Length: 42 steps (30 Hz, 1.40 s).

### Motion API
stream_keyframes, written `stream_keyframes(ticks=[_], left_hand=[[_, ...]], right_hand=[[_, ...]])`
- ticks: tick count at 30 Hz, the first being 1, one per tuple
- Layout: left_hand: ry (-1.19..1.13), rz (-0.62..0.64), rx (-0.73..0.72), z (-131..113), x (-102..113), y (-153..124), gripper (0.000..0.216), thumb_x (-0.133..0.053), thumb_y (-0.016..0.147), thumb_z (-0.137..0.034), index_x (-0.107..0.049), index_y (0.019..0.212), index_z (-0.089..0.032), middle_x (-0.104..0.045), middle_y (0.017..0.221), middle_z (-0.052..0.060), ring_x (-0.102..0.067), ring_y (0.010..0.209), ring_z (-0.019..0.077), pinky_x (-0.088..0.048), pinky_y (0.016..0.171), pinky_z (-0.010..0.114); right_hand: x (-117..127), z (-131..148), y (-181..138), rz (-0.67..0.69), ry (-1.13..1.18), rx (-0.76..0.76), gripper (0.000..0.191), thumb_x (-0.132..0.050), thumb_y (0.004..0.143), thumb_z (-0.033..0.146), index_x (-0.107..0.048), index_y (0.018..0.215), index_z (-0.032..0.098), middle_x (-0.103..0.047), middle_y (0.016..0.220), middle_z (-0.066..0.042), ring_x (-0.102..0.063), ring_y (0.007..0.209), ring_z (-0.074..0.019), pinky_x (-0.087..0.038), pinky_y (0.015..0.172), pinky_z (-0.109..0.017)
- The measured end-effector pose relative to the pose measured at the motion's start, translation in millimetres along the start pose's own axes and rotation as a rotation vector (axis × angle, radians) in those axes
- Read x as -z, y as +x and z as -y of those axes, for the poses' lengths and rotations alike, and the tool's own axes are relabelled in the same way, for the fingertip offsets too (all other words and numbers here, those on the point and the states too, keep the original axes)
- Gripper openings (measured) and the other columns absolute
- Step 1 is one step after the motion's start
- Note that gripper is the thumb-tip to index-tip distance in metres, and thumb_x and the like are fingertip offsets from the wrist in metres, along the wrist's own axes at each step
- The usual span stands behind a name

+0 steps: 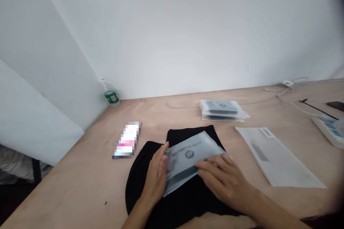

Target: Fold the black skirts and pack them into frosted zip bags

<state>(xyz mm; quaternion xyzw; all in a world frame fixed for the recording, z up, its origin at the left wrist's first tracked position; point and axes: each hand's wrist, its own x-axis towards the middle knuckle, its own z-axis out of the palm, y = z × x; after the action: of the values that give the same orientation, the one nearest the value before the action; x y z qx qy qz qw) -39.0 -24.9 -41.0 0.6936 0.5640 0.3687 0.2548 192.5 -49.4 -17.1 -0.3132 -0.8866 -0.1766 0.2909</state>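
the packet [185,152] is held over the black cloth [138,179]; its near edge is grasped by the right hand [224,177]. its left edge is met by the left hand [157,171], whose grip cannot be told. it is judged light, flexible and slippery, best pinched by opposite edges.

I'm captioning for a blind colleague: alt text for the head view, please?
A person's left hand and right hand touch a translucent printed packet over a black cloth on a wooden table. Beyond is a stack of similar packets, with a flat pale bag to the right and a phone and green-labelled bottle to the left.
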Motion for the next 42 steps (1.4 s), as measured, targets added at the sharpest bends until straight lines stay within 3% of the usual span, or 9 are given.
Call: stream_keyframes(ticks=[3,6,10,15,20,27,32,36,42], left_hand=[[-0.152,-0.134,0.040,-6,5,2,0.043,-0.023,0.094,-0.040,-0.046,0.125,-0.022,-0.050,0.130,0.005,-0.042,0.123,0.0191,-0.031,0.103,0.043],[-0.186,-0.173,0.048,-11,8,4,0.039,-0.031,0.092,-0.040,-0.049,0.121,-0.022,-0.054,0.124,0.005,-0.044,0.120,0.0196,-0.032,0.102,0.042],[-0.165,-0.146,0.082,-11,6,4,0.035,-0.036,0.091,-0.039,-0.051,0.119,-0.024,-0.056,0.121,0.004,-0.046,0.118,0.0193,-0.033,0.102,0.042],[-0.090,-0.114,0.059,-8,5,3,0.032,-0.039,0.090,-0.036,-0.055,0.114,-0.024,-0.058,0.118,0.004,-0.049,0.114,0.0207,-0.036,0.099,0.043],[-0.022,-0.076,0.033,-7,4,3,0.030,-0.040,0.089,-0.036,-0.057,0.112,-0.025,-0.058,0.116,0.004,-0.051,0.112,0.0206,-0.037,0.098,0.043],[-0.014,-0.048,0.016,-4,3,4,0.029,-0.041,0.089,-0.037,-0.058,0.110,-0.025,-0.058,0.115,0.005,-0.050,0.111,0.0210,-0.037,0.098,0.044],[0.074,-0.066,0.069,-7,7,11,0.030,-0.043,0.087,-0.037,-0.059,0.107,-0.024,-0.062,0.109,0.004,-0.055,0.105,0.0214,-0.043,0.091,0.041],[0.195,-0.085,0.095,-8,4,37,0.030,-0.041,0.087,-0.036,-0.061,0.103,-0.022,-0.064,0.103,0.005,-0.058,0.098,0.0219,-0.045,0.084,0.038],[0.335,-0.068,0.201,2,-13,97,0.028,-0.048,0.087,-0.034,-0.057,0.107,-0.016,-0.060,0.105,0.008,-0.056,0.099,0.0229,-0.044,0.086,0.043]], right_hand=[[25,-30,24,-0.060,-0.184,-0.222,0.018,-0.047,0.084,0.013,-0.061,0.093,0.020,-0.067,0.102,-0.005,-0.058,0.081,-0.0194,-0.041,0.069,-0.032],[56,-71,51,-0.085,-0.410,-0.612,0.016,-0.048,0.086,0.030,-0.060,0.089,0.021,-0.068,0.076,-0.004,-0.057,0.056,-0.0173,-0.032,0.048,-0.027],[73,-121,63,-0.181,-0.526,-0.854,0.025,-0.044,0.086,0.040,-0.057,0.094,0.020,-0.067,0.070,-0.004,-0.059,0.058,-0.0217,-0.033,0.051,-0.028],[21,-158,34,-0.246,-0.209,-0.878,0.019,-0.045,0.084,0.031,-0.055,0.095,0.020,-0.063,0.113,-0.007,-0.063,0.081,-0.0223,-0.043,0.070,-0.034],[-32,-171,4,-0.222,-0.138,-0.928,0.021,-0.045,0.083,0.029,-0.056,0.097,0.018,-0.067,0.103,-0.009,-0.064,0.075,-0.0230,-0.046,0.069,-0.036],[-33,-171,-7,-0.220,-0.105,-0.910,0.019,-0.045,0.080,0.026,-0.057,0.092,0.020,-0.061,0.114,-0.009,-0.062,0.071,-0.0189,-0.046,0.071,-0.036],[-31,-141,-12,-0.223,-0.070,-0.863,0.028,-0.040,0.082,0.026,-0.054,0.105,0.018,-0.056,0.116,-0.011,-0.058,0.069,-0.0174,-0.046,0.072,-0.036],[-47,-112,-13,-0.065,0.042,-0.763,0.024,-0.043,0.082,0.030,-0.059,0.099,0.021,-0.065,0.093,-0.006,-0.060,0.077,-0.0209,-0.046,0.071,-0.035],[-75,-112,-8,0.010,0.101,-0.794,0.034,-0.043,0.082,0.026,-0.056,0.111,0.013,-0.061,0.108,-0.015,-0.054,0.100,-0.0278,-0.040,0.085,-0.046]])
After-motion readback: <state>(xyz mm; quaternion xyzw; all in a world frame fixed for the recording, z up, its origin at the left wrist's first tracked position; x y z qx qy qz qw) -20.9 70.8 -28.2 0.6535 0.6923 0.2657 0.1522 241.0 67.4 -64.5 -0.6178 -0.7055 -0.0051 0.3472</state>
